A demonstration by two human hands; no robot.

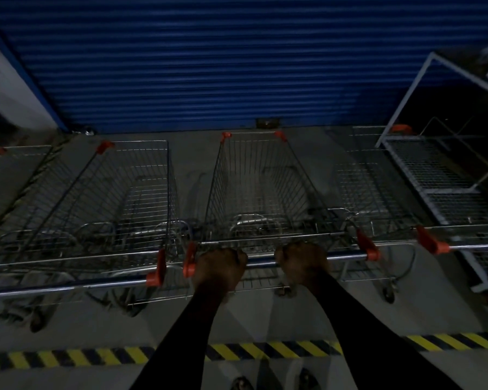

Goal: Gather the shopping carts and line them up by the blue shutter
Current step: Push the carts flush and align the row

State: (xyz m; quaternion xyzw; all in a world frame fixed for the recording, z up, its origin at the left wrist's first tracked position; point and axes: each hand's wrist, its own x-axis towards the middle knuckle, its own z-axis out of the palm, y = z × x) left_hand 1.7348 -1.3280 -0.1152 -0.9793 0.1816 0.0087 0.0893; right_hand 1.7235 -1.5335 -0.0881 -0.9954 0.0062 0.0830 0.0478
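Head view: dim, looking down over two outstretched arms toward the blue shutter [197, 60].
Landmark: the blue shutter fills the far wall, its foot meeting the grey floor [181, 319].
Middle cart [258, 190]: nose pointing straight at the blue shutter, just short of it; wire basket holds nothing that I can see; red corner caps at the shutter end.
Handle bar [261, 261]: runs across the end of the middle cart farthest from the blue shutter, with red end pieces on both sides.
Left hand [219, 267]: fingers curled round the handle bar, gripping it left of centre.
Right hand [302, 263]: fingers wrapped round the same bar, gripping it right of centre, close beside the left hand.
Left cart [96, 204]: just beside the middle cart, also facing the blue shutter, its nose a little farther from it; its own bar with a red end piece nearly touches the middle cart's.
Right cart [378, 187]: on the other side of the middle cart, facing the blue shutter; blurred and dark, so details are hard to tell.
White frame rack [434, 170]: at the right end of the blue shutter, tilted in view, beside the right cart.
Hazard stripe [68, 358]: yellow and black tape on the floor, farthest from the blue shutter, crossing under the arms.
Sleeves [181, 333]: dark, covering both forearms to the wrists.
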